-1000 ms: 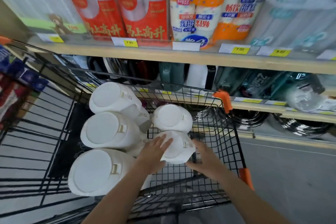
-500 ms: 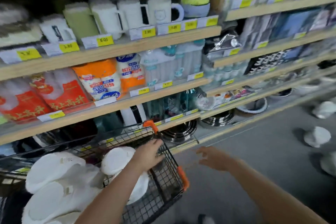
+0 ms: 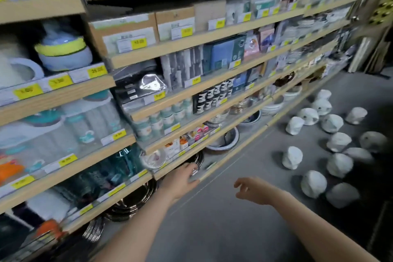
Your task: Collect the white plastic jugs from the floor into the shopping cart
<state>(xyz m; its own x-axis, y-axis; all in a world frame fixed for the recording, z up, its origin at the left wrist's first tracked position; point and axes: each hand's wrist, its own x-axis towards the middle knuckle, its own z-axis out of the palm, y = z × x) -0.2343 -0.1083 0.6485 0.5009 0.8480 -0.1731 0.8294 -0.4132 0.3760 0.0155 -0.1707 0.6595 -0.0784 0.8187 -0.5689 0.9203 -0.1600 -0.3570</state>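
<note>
Lying on floor (image 3: 234, 229): roughly fourteen jugs (image 3: 292, 157).

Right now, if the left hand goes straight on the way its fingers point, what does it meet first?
Probably the bottom shelf: the left hand, open, points up and right at its wooden edge and the steel pans behind it. Depth is unclear, so it may already be touching.

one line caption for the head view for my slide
Both hands, left and right, empty, reaching toward white jugs scattered on the floor beside store shelves.
</note>
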